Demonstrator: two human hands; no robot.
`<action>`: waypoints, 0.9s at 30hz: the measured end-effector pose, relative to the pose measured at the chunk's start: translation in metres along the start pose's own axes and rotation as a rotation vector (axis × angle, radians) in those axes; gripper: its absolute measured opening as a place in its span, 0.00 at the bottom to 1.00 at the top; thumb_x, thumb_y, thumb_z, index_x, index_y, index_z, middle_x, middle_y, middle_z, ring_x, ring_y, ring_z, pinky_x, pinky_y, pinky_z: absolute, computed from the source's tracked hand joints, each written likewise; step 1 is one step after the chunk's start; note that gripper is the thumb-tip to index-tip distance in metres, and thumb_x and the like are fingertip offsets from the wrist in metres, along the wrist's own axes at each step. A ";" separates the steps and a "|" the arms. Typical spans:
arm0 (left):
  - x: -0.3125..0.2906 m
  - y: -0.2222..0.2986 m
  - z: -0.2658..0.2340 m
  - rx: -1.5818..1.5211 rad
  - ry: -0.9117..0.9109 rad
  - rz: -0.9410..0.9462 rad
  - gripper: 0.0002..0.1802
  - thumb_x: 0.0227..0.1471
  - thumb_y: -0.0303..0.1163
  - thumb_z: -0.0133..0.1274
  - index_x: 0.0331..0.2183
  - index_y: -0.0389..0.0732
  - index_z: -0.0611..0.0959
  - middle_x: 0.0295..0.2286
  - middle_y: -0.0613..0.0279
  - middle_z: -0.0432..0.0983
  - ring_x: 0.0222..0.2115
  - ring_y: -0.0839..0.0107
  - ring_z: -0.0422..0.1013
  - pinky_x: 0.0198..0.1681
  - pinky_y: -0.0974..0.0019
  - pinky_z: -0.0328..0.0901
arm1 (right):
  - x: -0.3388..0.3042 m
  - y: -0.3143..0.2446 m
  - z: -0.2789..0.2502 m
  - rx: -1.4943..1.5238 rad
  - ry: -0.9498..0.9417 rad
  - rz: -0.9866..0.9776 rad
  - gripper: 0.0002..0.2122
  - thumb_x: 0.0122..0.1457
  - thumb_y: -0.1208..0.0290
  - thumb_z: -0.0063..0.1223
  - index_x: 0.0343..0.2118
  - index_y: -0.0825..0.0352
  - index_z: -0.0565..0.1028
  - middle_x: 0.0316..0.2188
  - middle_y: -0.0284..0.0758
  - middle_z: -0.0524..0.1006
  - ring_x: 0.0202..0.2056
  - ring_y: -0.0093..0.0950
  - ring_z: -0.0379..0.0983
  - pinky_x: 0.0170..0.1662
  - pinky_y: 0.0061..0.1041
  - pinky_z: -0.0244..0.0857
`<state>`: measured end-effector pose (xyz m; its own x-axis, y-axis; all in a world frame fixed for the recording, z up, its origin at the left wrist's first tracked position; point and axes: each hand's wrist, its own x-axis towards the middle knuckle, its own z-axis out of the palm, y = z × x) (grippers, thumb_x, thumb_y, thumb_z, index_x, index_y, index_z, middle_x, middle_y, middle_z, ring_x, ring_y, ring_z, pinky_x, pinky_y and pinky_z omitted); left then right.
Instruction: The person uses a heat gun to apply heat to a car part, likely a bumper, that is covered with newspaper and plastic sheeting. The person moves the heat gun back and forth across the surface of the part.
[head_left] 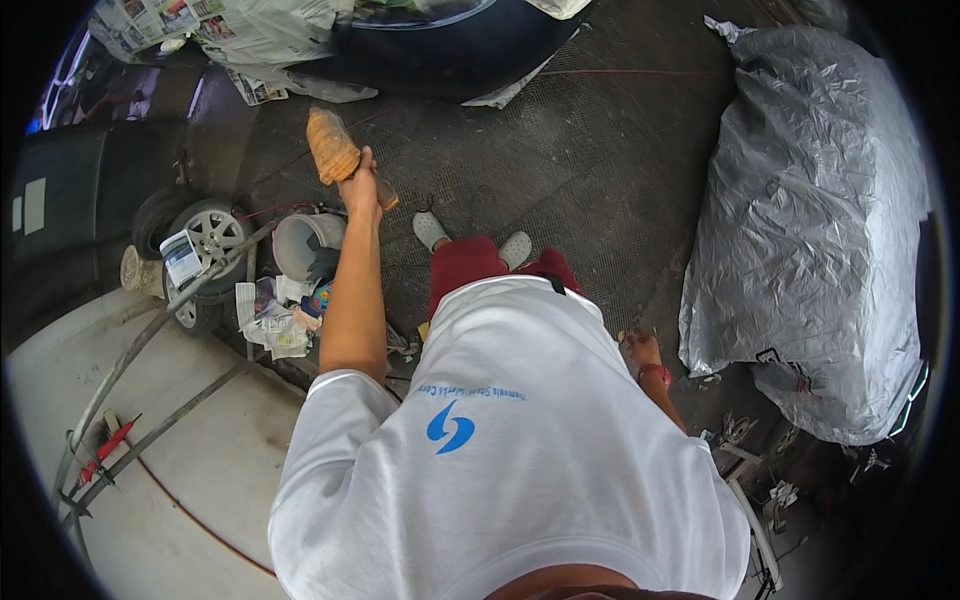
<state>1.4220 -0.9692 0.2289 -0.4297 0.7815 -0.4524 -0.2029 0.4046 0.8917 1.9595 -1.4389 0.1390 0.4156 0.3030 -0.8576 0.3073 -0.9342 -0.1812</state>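
My left hand [361, 187] is closed around an orange-brown wrapped bundle [332, 148], held out ahead of me at the left. The bundle is long and creased, its wide part pointing away from me; what it is exactly I cannot make out. A smaller brownish end [387, 194] shows on the other side of the fist. Low at my right side hangs my right hand [643, 350], with a red band at the wrist. Its fingers are loosely parted, and nothing shows in them.
Ahead is a dark car panel [455, 50] partly masked with newspaper and plastic sheet [265, 35]. To the left are wheels [213, 232], a white bucket [297, 245], crumpled papers [275, 328] and a metal pipe frame [150, 330]. A silver cover [810, 220] drapes something large at right.
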 end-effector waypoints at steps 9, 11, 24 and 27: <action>-0.124 -0.038 0.120 0.237 -0.588 -0.018 0.42 0.52 0.43 0.68 0.62 0.40 0.68 0.58 0.56 0.69 0.59 0.62 0.65 0.61 0.56 0.60 | -0.078 -0.302 -0.008 0.128 0.061 -0.958 0.26 0.62 0.65 0.60 0.60 0.71 0.69 0.50 0.51 0.77 0.50 0.42 0.78 0.54 0.37 0.71; -0.145 -0.031 0.155 0.195 -0.772 -0.046 0.35 0.55 0.37 0.65 0.60 0.38 0.72 0.54 0.58 0.75 0.54 0.66 0.70 0.57 0.63 0.64 | -0.109 -0.361 -0.008 0.108 0.054 -1.074 0.28 0.60 0.66 0.61 0.61 0.71 0.67 0.54 0.53 0.73 0.53 0.45 0.75 0.56 0.38 0.69; -0.104 0.035 0.071 0.128 -0.829 0.083 0.44 0.59 0.49 0.59 0.66 0.34 0.62 0.64 0.46 0.58 0.66 0.58 0.53 0.67 0.57 0.54 | -0.131 -0.524 0.066 0.199 -0.131 -1.196 0.34 0.53 0.72 0.59 0.64 0.73 0.61 0.47 0.53 0.78 0.41 0.45 0.80 0.45 0.35 0.72; -0.091 0.037 0.005 0.063 -0.652 0.201 0.37 0.63 0.49 0.54 0.66 0.45 0.65 0.65 0.48 0.59 0.67 0.57 0.54 0.69 0.53 0.49 | -0.146 -0.570 0.091 0.120 -0.215 -1.221 0.28 0.55 0.68 0.62 0.58 0.75 0.68 0.40 0.47 0.80 0.30 0.28 0.78 0.36 0.29 0.72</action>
<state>1.4576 -1.0231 0.3030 0.1681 0.9626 -0.2127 -0.1142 0.2334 0.9657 1.6453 -0.9679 0.3238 -0.2383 0.9584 -0.1569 0.3091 -0.0783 -0.9478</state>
